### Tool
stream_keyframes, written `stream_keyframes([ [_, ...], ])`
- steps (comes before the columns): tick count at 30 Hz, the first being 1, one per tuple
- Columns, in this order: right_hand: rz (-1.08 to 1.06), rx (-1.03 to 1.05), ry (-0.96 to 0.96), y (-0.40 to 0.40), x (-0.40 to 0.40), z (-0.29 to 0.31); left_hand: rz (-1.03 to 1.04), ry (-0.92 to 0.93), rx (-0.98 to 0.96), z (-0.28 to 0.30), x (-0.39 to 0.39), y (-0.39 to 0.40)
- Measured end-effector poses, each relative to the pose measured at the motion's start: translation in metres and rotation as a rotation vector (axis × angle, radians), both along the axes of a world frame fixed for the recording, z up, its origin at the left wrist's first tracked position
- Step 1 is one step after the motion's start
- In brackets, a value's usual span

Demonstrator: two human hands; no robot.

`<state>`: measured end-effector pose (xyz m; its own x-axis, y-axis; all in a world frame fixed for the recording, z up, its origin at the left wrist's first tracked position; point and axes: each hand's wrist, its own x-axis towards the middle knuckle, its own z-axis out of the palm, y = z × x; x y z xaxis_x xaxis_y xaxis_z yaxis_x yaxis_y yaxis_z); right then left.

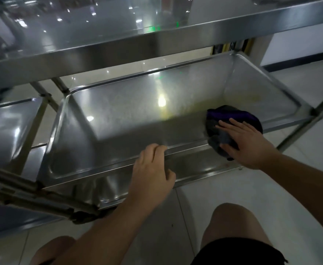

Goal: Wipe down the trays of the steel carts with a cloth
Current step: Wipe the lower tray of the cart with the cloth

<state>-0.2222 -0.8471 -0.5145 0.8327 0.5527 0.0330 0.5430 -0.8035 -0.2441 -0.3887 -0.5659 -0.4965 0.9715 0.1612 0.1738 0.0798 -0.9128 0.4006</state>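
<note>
1. The right hand [246, 142] lies flat, fingers straight and spread, pressing a crumpled dark cloth [233, 119] with purple folds; its grip is released, nothing curled round the fabric.
2. The cloth sits at the right end of the middle tray [130, 119], bunched against the near wall and draped up over the near rim.
3. The left hand [153, 169] curls its fingers over the tray's near rim, thumb on the outer face below; its grip grasps the steel edge.
4. The tray is a deep rectangular basin of brushed steel with rounded corners, sloping walls and a flat rolled lip. Its floor shows a faint yellowish stain near the far right corner and a bright reflected light spot.
5. Above it, the top shelf [118, 48] of the cart is a smooth, mirror-like steel slab with a folded front edge.
6. To the left, a second tray [6, 129] of the same steel stands just beside, set apart by slim square posts.
7. Below, pale glossy floor tiles [243, 192] and the person's bare knees [233, 222] show, with dark shorts at the bottom.
</note>
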Motion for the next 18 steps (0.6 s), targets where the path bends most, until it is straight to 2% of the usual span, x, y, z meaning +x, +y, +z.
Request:
stream_keyframes([
  [9,-0.072,0.008,-0.009,-0.055,0.027,0.002,-0.305,0.027,0.120,-0.009,0.055,-0.061],
  [18,-0.245,-0.035,0.009,-0.117,0.062,-0.004,-0.479,0.057,0.273,-0.019,0.118,-0.107],
])
